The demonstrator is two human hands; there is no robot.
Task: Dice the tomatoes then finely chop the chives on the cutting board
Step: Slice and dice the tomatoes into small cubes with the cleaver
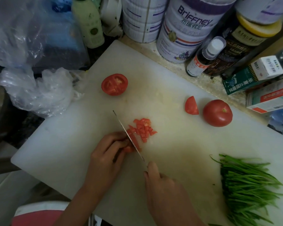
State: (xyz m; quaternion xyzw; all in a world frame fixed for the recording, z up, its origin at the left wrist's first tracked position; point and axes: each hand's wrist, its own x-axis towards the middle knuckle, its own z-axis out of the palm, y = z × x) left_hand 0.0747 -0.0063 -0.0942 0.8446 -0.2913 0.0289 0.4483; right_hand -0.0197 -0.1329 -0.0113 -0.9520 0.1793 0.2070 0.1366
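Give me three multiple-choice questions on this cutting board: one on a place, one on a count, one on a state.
1. The chives lie: A) at the board's near right corner B) off the board C) in a bag.
2. Whole tomatoes: A) none B) one C) three.
3. The right hand: A) lies open B) grips the knife C) holds a bottle.
Answers: A, the green bundle lies lower right on the board; B, only one is uncut; B, the blade runs out from its grip.
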